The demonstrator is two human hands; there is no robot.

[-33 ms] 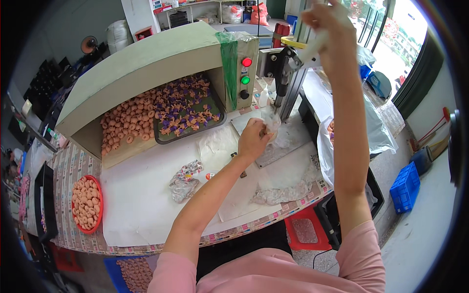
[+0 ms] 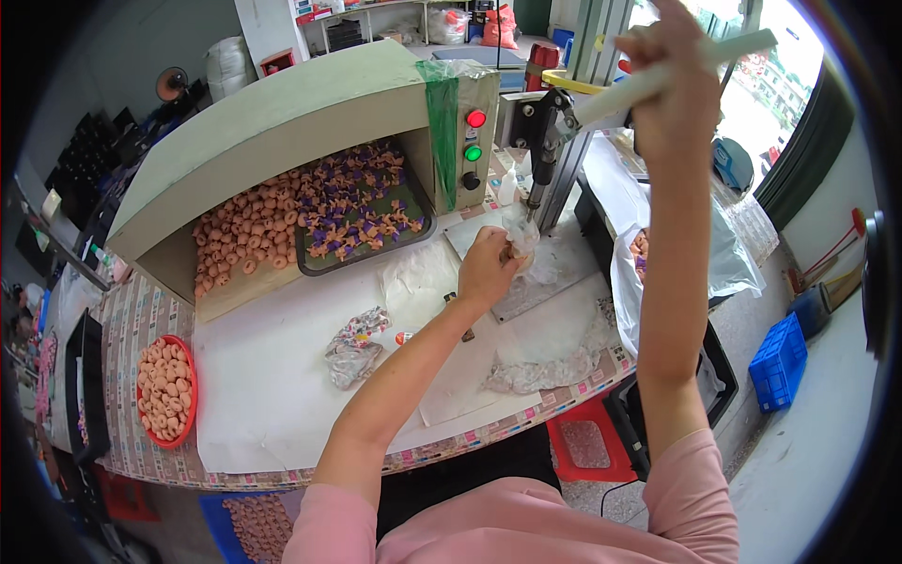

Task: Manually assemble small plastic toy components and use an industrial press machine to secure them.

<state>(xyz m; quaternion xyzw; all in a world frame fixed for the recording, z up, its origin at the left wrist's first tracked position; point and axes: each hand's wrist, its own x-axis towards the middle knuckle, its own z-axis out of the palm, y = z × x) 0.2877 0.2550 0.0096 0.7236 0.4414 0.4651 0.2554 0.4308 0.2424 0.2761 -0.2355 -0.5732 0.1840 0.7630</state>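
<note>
At the work plate (image 2: 507, 301), my left hand (image 2: 486, 273) has its fingers closed on a small skin-toned piece that is partly hidden by them. Crumpled clear plastic (image 2: 540, 273) lies around my fingertips. Just above them comes down the rod of a hand press (image 2: 534, 197). Raised high at the upper right, my right hand (image 2: 678, 103) is closed around the press's white lever (image 2: 615, 99), which slants up to the right past my hand.
A hooded machine (image 2: 282, 122) holds round skin-toned pieces (image 2: 244, 230) and a dark tray (image 2: 423, 230) of purple-and-tan pieces. A red basket (image 2: 194, 385) of similar rounds stands at left. Crumpled plastic bag (image 2: 352, 352) and a small bottle (image 2: 508, 188) sit on the table. A blue crate (image 2: 778, 362) stands on the floor.
My right hand and the lever have swung to the right, and more of the lever's far end now shows. My left hand stays in place under the press.
</note>
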